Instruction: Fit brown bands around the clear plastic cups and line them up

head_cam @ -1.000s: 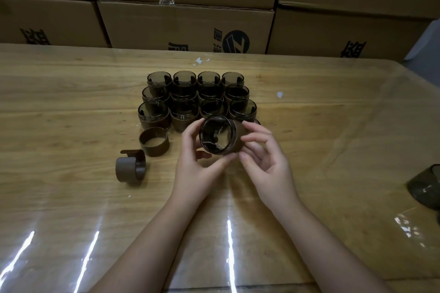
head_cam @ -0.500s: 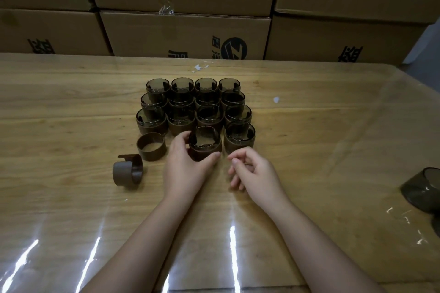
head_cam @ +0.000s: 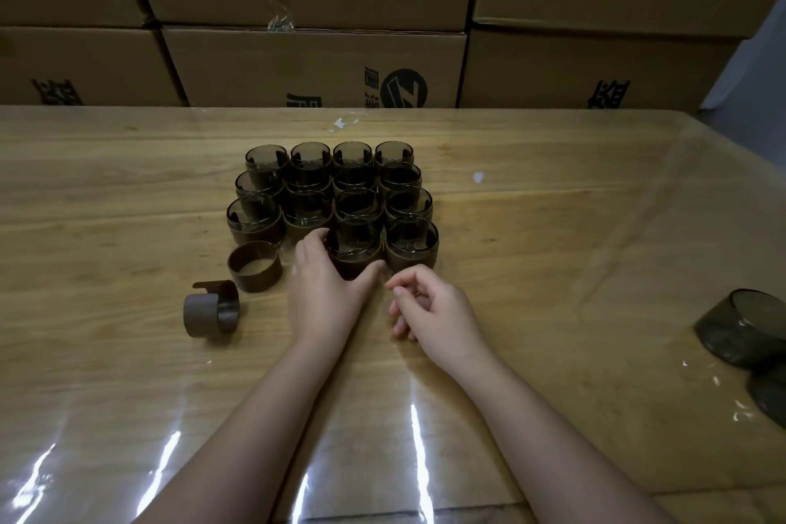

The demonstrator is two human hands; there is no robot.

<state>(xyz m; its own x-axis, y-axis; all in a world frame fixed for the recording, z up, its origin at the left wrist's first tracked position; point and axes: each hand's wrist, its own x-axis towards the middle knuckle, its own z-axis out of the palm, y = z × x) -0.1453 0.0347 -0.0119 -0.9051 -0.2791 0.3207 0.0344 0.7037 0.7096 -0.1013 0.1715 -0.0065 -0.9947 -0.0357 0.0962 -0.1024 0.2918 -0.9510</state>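
Several banded clear cups [head_cam: 353,179] stand in tight rows at the table's middle. My left hand [head_cam: 327,294] curls round the front banded cup [head_cam: 355,245], which stands upright on the table beside another banded cup [head_cam: 411,245]. My right hand [head_cam: 429,306] hovers just right of it, fingers loosely curled, holding nothing. Two loose brown bands lie to the left: one upright band [head_cam: 254,266] and one band on its side [head_cam: 211,309].
Bare dark cups [head_cam: 744,328] lie at the right edge of the wooden table [head_cam: 553,225], which has a shiny film on it. Stacked cardboard boxes [head_cam: 314,64] wall off the far side.
The cup that both hands held tipped in the air now stands in the front row. My right hand has let go and drawn back; my left hand stays on the cup.
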